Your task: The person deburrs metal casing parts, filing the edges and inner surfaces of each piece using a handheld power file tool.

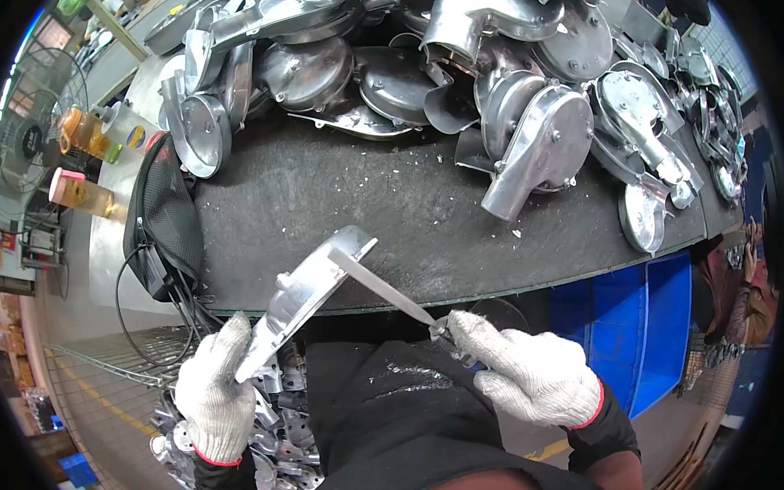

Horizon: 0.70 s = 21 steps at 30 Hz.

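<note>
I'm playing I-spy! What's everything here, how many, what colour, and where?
held metal part: 1, silvery, in left hand
flat-bladed tool: 1, grey, in right hand
tabletop: 1, dark grey, centre
metal casings: many, silvery, piled on tabletop
metal flecks: many, silvery, on tabletop
mesh bag: 1, black, tabletop's left end
cables: several, black, beside bag
bottles: about 3, see-through, left
bin: at least 1, blue, under tabletop's right
smaller metal parts: many, silvery, lower left
fan: 1, dark, upper left
person: at least 1, reddish clothing, right edge
left hand: 1, white glove, holding part
right hand: 1, white glove, holding tool
</note>
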Available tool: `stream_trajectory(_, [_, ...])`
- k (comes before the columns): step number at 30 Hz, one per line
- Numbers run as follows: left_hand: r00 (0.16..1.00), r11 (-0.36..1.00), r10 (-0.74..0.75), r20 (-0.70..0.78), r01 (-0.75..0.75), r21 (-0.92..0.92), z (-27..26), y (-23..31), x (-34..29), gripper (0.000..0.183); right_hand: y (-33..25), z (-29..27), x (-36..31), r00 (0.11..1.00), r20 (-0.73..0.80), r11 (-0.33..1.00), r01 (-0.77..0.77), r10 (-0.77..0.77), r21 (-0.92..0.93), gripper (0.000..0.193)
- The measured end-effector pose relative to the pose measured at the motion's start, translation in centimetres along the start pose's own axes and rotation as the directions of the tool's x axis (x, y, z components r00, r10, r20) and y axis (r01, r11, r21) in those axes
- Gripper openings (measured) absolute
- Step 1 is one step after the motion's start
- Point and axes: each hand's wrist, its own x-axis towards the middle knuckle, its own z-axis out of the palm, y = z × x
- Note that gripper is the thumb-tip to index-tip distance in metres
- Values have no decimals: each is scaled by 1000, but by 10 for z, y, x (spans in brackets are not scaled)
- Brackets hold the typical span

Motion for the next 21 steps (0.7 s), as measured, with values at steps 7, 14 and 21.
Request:
stream_trajectory(7, [1000,1000,-10,-27,10,-6,5,-8,-5,53,7,-3,9,848,502,415,-523,169,744,78])
stream_trajectory(14, [1000,997,-18,0,18,75,-2,3,-1,50,3,-14,9,867,474,661,-449,157,602,73])
stream_trajectory(21, [1000,996,1,11,-2,92,-3,10,2,56,-10,4,-1,995,-100,1000,-17,17,4,66])
